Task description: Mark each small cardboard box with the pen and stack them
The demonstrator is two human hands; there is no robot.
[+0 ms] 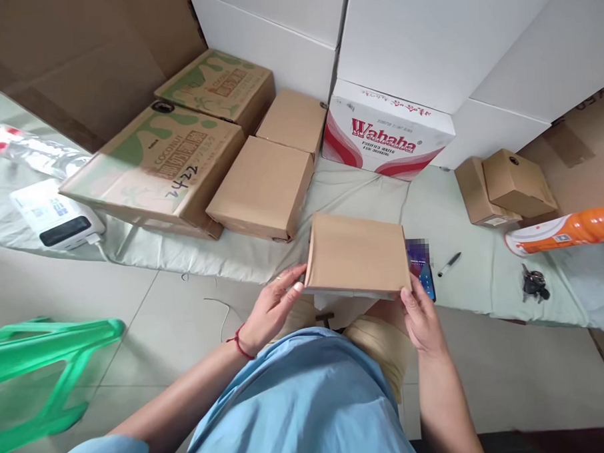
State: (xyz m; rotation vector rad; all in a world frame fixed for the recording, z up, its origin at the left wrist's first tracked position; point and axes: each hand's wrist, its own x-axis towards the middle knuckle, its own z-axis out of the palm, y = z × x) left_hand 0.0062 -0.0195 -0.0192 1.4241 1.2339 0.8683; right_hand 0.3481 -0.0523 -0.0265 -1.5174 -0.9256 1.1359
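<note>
Head view: fingers (284,281) (both hands) around box (356,254)

The small carton (356,254) sits between the two hands: the left hand (270,311) grips its left edge, the right hand (422,318) its right edge. Just right of the right-hand grip a phone (423,272) lies on the sheet (360,190), partly behind the carton, and a pen (450,264) lies just beyond it. Farther right lie keys (535,284) and a spray can (565,232) on its side. Behind the grip stand a plain box (260,188) to the left and a Wahaha box (385,139) straight behind. Well left of the left-hand grip a power bank (56,217) rests beside the coconut carton (154,166); a stool (43,371) stands on the floor (150,306) nearer.
</note>
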